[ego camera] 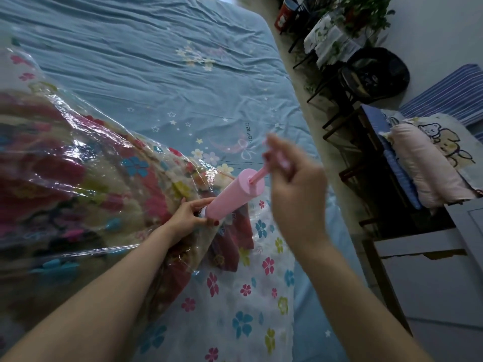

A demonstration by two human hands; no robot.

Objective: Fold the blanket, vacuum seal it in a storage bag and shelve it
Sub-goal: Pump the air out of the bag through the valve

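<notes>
From the head camera, a clear storage bag (86, 163) printed with coloured flowers lies on the bed (156, 74), which is covered by a blue sheet with small stars. Inside the bag sits the folded blanket (65, 184), red and cream with a floral pattern, filling the left part of the bag; the lower right part of the bag lies flat on the sheet. A pink pump (232, 194) stands tilted with its lower end on the bag, over the blanket's edge. The left hand (188, 214) grips the base of the pump, fingers curled round it. The right hand (292, 184), blurred, is closed around the pump's handle (277, 158), with the pink rod drawn partly out of the cylinder. To the right of the bed are a pink pillow (428, 165) and a potted plant (360, 14).
</notes>
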